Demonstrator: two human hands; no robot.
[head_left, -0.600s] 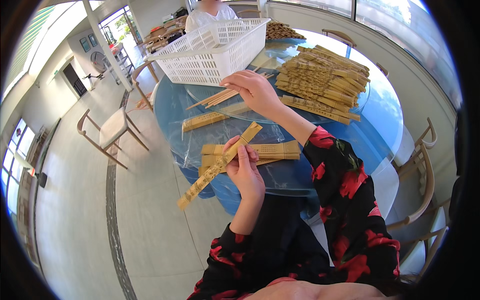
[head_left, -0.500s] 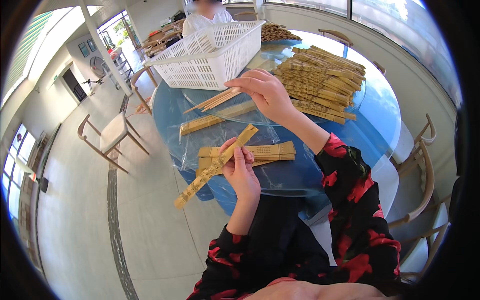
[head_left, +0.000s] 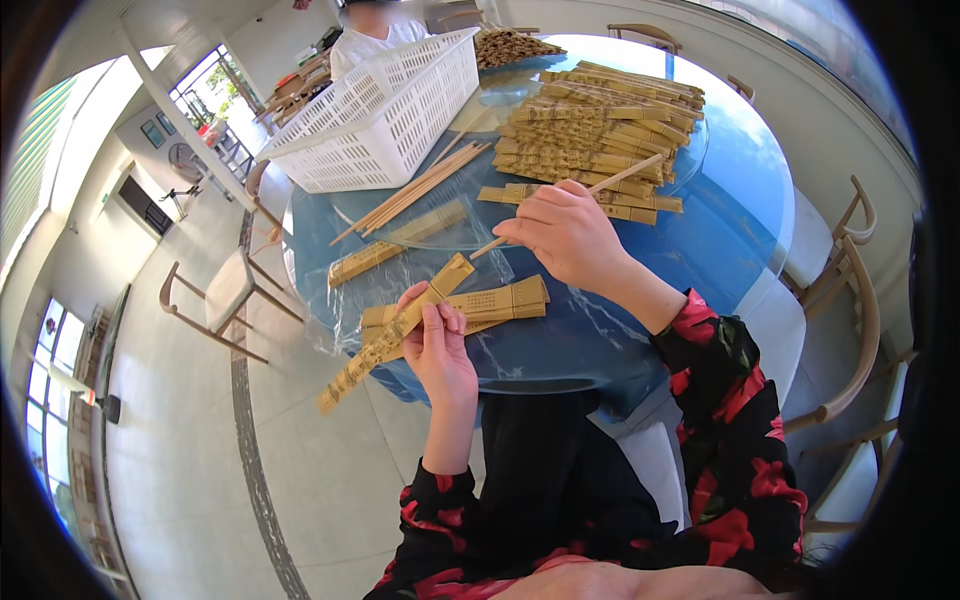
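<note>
My left hand [head_left: 440, 352] grips a long, narrow gold paper sleeve [head_left: 362, 362] with dark print, tilted with its upper end toward the right. Above and to the right, my right hand [head_left: 572, 235] is closed around a pale wooden chopstick [head_left: 630, 172]. The chopstick's lower tip points at the sleeve's upper end, a little apart from it; whether it is one stick or two together I cannot tell. Just behind my left hand lies a small stack of flat sleeves [head_left: 505, 302]. Loose chopsticks [head_left: 425, 192] rest on the table beyond, beside another gold bundle [head_left: 395, 245].
A white plastic basket [head_left: 375, 145] stands at the far left of the round, blue-covered table [head_left: 735, 225]. Heaped gold packets [head_left: 600, 125] fill the back right, with a brown pile [head_left: 515, 47] farther off. A person [head_left: 375, 38] sits opposite. Wooden chairs [head_left: 235, 295] surround the table.
The bunch of chopsticks from my right hand now lies on the table by the basket. That hand has moved right and nearer, holding a chopstick. My left hand still holds the sleeve.
</note>
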